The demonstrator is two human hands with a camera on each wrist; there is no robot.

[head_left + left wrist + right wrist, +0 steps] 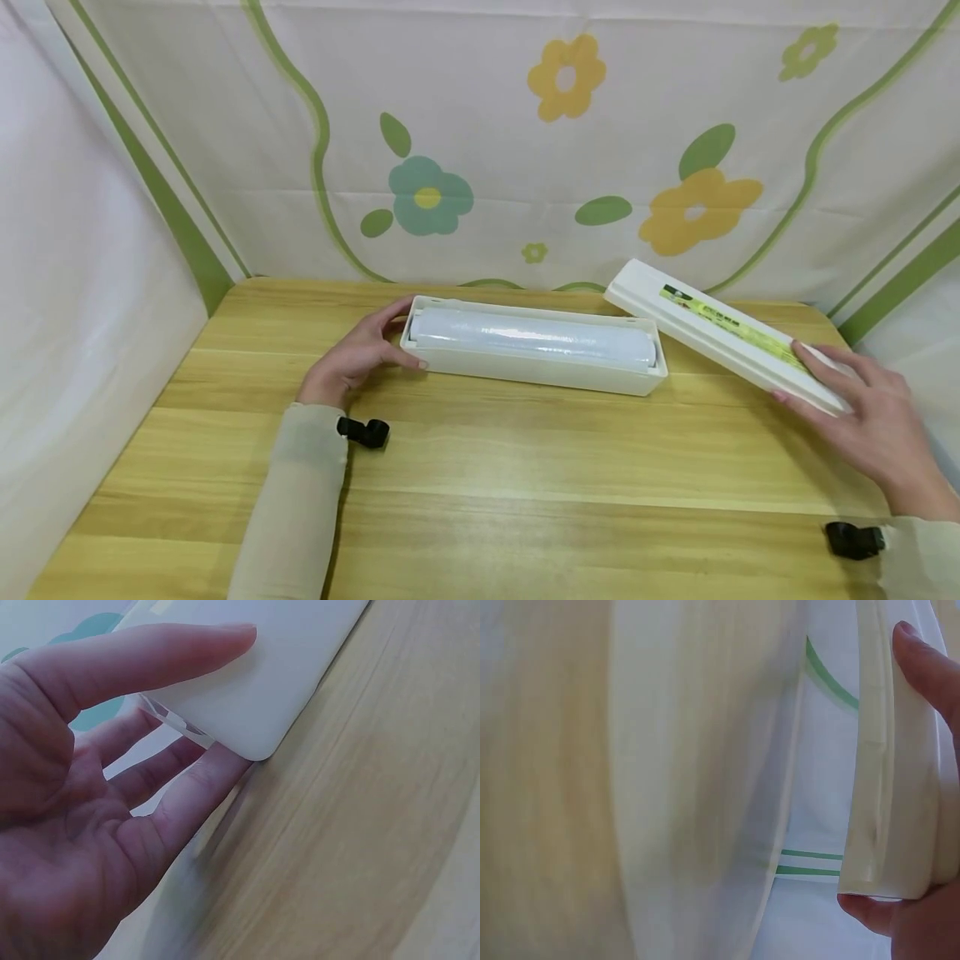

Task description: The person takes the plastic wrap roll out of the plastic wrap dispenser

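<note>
The left hand clasps the end of a long white tray cradling a clear cling-film roll. The right hand grips the white lid (green-yellow label on top), raised beside the tray's far end.

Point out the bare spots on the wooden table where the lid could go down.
Free: the broad front strip of the wooden table before the white tray holding the film roll. Crowded: the back right corner, with the long white lid in the right hand.
</note>
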